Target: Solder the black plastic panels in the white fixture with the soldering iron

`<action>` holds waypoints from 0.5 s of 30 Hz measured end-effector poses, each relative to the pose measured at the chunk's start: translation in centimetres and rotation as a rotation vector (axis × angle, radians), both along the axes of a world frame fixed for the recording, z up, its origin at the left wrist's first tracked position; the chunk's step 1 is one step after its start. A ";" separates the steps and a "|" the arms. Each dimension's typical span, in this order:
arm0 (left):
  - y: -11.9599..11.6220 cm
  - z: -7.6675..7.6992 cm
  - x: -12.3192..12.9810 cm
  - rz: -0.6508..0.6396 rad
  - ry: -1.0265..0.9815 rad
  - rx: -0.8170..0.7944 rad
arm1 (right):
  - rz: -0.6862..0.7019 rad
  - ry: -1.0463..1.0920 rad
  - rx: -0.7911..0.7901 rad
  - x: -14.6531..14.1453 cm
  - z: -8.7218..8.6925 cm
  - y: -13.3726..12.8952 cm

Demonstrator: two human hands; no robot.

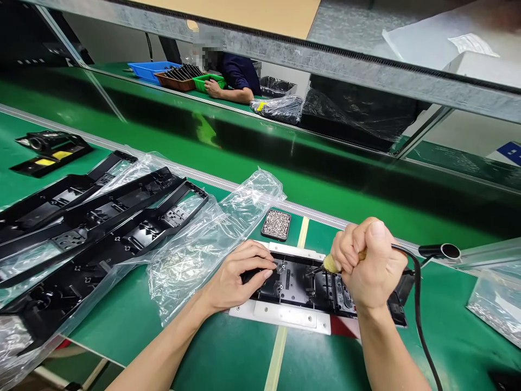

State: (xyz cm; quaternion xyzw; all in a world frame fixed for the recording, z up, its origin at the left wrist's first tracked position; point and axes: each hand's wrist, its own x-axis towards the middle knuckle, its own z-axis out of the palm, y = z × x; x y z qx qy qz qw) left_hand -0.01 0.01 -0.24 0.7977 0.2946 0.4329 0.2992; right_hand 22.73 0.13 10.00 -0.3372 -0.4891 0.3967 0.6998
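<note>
A black plastic housing (295, 279) lies in a white fixture (280, 316) on the green table. At the housing's left end rests my left hand (240, 271), its fingers bent over the black part; whether they grip it is hard to see. My right hand (366, 258) is a fist around a corded tool with a yellowish collar (330, 264), whose thin tip points left and down into the middle of the housing. The black cord (419, 304) runs from the fist to the right. Just behind the fixture sits a small square tray of tiny metal pieces (276, 224).
Long black housings (122, 233) and clear plastic bags (203, 244) cover the left side. A metal tube end (450, 251) and another bag (499, 304) are at right. Across the green belt (228, 157), a person's arm (234, 95) rests near coloured bins. A shelf edge (285, 54) hangs above.
</note>
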 end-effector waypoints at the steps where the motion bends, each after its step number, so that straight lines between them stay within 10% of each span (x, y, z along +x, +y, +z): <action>1: 0.0 0.0 0.0 0.000 0.001 -0.001 | 0.030 -0.007 0.001 0.1 0.1 0.0; 6: 0.1 0.0 0.0 0.000 0.002 0.006 | 0.106 -0.026 0.031 0.9 1.1 -0.6; 15: -0.1 -0.1 -0.2 0.003 0.014 -0.003 | -0.313 -0.034 0.109 4.6 4.3 -0.8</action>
